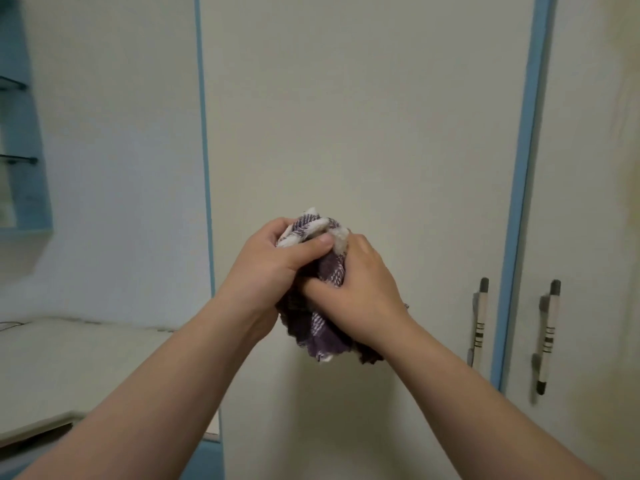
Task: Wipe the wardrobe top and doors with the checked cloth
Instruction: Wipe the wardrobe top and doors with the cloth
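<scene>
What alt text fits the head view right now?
The left hand and right hand grip a bunched purple-and-white checked cloth in front of a cream wardrobe door edged in blue. Two striped bar handles stand to the right.

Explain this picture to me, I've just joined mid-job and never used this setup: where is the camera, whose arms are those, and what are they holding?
There is no machine here. A person works with bare hands, and the single camera sits on their head, looking forward and down, so the two forearms coming in from the bottom are the wearer's own. The left hand and the right hand both grip a bunched purple-and-white checked cloth. Behind it stands a pale wardrobe door, with two long handles at the right. At lower left lies a pale flat surface; nothing on it is clear enough to name. Whether the cloth touches the door, I cannot tell.
</scene>
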`<state>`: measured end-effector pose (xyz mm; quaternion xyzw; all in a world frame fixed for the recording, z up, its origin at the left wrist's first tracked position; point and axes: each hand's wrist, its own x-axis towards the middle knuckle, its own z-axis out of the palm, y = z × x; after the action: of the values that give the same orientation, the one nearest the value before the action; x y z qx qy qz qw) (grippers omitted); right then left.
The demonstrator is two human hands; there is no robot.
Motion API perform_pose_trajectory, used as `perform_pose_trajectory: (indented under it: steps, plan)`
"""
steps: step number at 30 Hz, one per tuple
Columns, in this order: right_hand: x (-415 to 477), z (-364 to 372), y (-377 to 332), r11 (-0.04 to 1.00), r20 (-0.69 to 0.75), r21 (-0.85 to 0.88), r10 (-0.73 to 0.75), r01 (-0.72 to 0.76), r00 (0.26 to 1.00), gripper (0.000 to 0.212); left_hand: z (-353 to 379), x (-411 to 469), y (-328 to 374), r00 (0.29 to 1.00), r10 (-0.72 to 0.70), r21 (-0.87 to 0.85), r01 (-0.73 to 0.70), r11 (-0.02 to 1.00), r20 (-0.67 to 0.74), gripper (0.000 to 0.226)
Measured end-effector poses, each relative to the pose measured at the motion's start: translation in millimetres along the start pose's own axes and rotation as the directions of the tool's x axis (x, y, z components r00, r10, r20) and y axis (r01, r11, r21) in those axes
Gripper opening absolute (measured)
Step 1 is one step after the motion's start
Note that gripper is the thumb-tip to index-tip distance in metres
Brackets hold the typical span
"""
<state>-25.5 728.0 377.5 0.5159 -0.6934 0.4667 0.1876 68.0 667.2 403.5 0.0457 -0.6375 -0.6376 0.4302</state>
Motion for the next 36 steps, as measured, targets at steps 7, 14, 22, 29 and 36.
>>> perform_pose_trajectory:
  steps: [7,14,22,29,36]
  plan:
    - [8,-18,0,0.325,0.437,0.852,-0.01,-0.411,0.899,0.056,-15,1,7,0.997,0.053,-0.065,-0.056,0.996,-0.054,0.014]
    - [26,-39,26,0.488,0.29,0.802,0.185,-0.344,0.939,0.041,-33,22,13,0.995,0.092,0.108,-0.088,0.99,-0.034,0.036]
    - [34,-92,45,0.687,0.155,0.688,0.175,-0.234,0.972,0.03,-45,41,8,0.972,-0.083,0.25,0.027,0.968,0.218,0.052]
    - [23,-135,66,0.745,0.201,0.626,0.133,-0.231,0.971,0.018,-15,49,13,0.936,-0.065,0.089,0.036,0.995,0.346,0.012]
    - [6,-201,100,0.842,0.19,0.501,0.117,-0.199,0.975,0.024,37,47,8,0.926,-0.099,0.092,0.07,0.993,0.364,0.023]
